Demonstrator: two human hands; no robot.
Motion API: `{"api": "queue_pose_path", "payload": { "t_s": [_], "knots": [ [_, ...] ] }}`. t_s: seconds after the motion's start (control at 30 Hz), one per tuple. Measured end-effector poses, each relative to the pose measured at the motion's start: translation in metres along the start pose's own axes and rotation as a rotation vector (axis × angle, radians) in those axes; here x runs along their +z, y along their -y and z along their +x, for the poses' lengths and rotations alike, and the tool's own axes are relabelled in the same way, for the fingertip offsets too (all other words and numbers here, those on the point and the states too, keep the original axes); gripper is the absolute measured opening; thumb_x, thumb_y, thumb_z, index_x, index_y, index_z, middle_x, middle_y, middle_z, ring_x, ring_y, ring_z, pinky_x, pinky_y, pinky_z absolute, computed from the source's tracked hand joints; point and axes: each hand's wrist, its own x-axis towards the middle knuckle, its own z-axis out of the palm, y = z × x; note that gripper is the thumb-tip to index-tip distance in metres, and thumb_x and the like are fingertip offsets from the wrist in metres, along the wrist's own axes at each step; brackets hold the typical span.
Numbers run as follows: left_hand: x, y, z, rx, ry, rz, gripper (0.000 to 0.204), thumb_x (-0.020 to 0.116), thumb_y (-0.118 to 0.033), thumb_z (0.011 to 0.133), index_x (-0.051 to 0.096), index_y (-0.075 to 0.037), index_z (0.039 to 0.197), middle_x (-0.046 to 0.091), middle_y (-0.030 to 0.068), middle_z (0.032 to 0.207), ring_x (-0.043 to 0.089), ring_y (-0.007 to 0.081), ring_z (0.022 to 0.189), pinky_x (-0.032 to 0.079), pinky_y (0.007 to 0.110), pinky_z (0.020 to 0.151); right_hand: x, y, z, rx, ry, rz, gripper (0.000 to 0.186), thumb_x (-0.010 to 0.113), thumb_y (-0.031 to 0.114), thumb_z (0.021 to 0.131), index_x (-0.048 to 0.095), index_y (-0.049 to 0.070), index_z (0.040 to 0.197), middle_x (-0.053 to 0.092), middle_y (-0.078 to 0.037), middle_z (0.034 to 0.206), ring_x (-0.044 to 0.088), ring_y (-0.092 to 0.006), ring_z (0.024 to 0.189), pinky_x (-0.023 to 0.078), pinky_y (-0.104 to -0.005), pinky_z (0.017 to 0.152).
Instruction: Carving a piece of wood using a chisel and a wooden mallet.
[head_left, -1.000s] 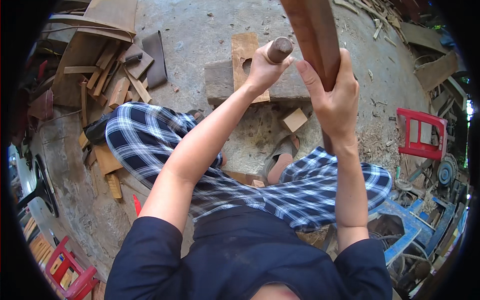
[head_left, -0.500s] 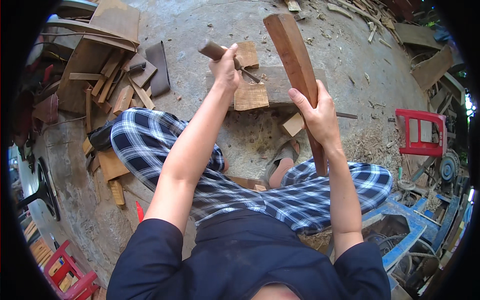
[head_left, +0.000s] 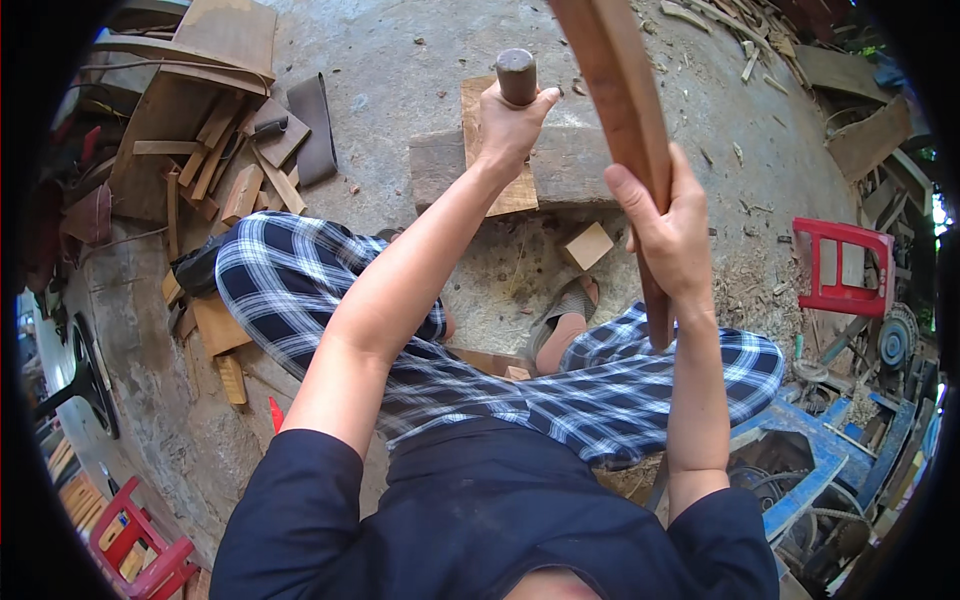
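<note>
A chisel (head_left: pixel 517 78) stands upright in my left hand (head_left: pixel 503 135), its round wooden handle end showing and its blade hidden. It is over a light wooden board (head_left: pixel 514 196), which lies across a thick weathered timber (head_left: pixel 439 168). My right hand (head_left: pixel 662 235) grips a long reddish-brown wooden bar (head_left: pixel 622 75), raised beside the chisel, with its top end out of frame. A small pale wooden block (head_left: pixel 589 245) sits on the concrete below the timber, near my sandalled foot (head_left: pixel 570 330).
Offcuts and boards (head_left: pixel 240 195) are piled at the left, with a dark folded strip (head_left: pixel 310 130). A red plastic stool (head_left: pixel 845 265) stands at right, another (head_left: pixel 140 545) at lower left. A blue metal machine (head_left: pixel 800 500) fills the lower right; more scraps (head_left: pixel 865 140) lie along the right.
Since half a second ago, the chisel in my left hand has tipped upright and moved right. The wooden bar in my right hand has swung up, its top leaving the frame.
</note>
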Motion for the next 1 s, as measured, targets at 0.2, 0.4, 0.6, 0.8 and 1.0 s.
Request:
{"api": "queue_pose_path", "payload": {
  "t_s": [0.2, 0.4, 0.6, 0.8, 1.0],
  "knots": [
    [0.003, 0.003, 0.002, 0.027, 0.004, 0.050, 0.020, 0.082, -0.009, 0.085, 0.063, -0.007, 0.080, 0.062, -0.0031, 0.076, 0.054, 0.0062, 0.068, 0.046, 0.028, 0.062, -0.006, 0.034, 0.012, -0.119, -0.008, 0.161, 0.046, 0.076, 0.042, 0.092, 0.063, 0.001, 0.107, 0.063, -0.003, 0.080, 0.059, -0.0093, 0.066, 0.045, -0.0236, 0.058],
    [0.003, 0.014, 0.008, 0.020, 0.027, 0.061, 0.020, 0.082, -0.008, 0.085, 0.062, -0.006, 0.082, 0.064, -0.0008, 0.076, 0.058, 0.0085, 0.069, 0.049, 0.029, 0.064, -0.007, 0.036, 0.017, -0.191, -0.018, 0.175, 0.046, 0.078, 0.042, 0.091, 0.063, 0.001, 0.107, 0.063, -0.003, 0.079, 0.058, -0.0071, 0.059, 0.044, -0.0219, 0.051],
    [0.002, 0.009, 0.008, 0.013, 0.015, 0.036, 0.019, 0.082, -0.009, 0.086, 0.064, -0.008, 0.078, 0.063, -0.0030, 0.075, 0.055, 0.0060, 0.067, 0.047, 0.027, 0.062, -0.003, 0.033, 0.027, -0.133, 0.015, 0.262, 0.047, 0.078, 0.042, 0.091, 0.062, 0.001, 0.106, 0.063, -0.002, 0.078, 0.056, -0.0058, 0.053, 0.043, -0.0205, 0.044],
    [0.005, 0.010, 0.004, 0.053, 0.075, 0.064, 0.017, 0.080, -0.009, 0.086, 0.063, -0.006, 0.084, 0.063, -0.0018, 0.075, 0.055, 0.0070, 0.067, 0.047, 0.027, 0.061, 0.002, 0.032, 0.030, -0.206, -0.058, 0.231, 0.043, 0.077, 0.038, 0.093, 0.061, 0.001, 0.105, 0.063, -0.002, 0.080, 0.056, -0.0065, 0.056, 0.042, -0.0220, 0.047],
    [0.027, 0.032, -0.005, 0.163, 0.166, -0.109, 0.016, 0.075, -0.002, 0.085, 0.065, -0.002, 0.098, 0.065, -0.0008, 0.081, 0.060, 0.0109, 0.074, 0.052, 0.032, 0.070, 0.010, -0.014, 0.034, -0.140, 0.047, -0.425, 0.046, 0.076, 0.035, 0.091, 0.057, 0.002, 0.117, 0.074, -0.019, 0.085, 0.075, -0.0288, 0.076, 0.055, -0.0376, 0.067]
  ]
}}
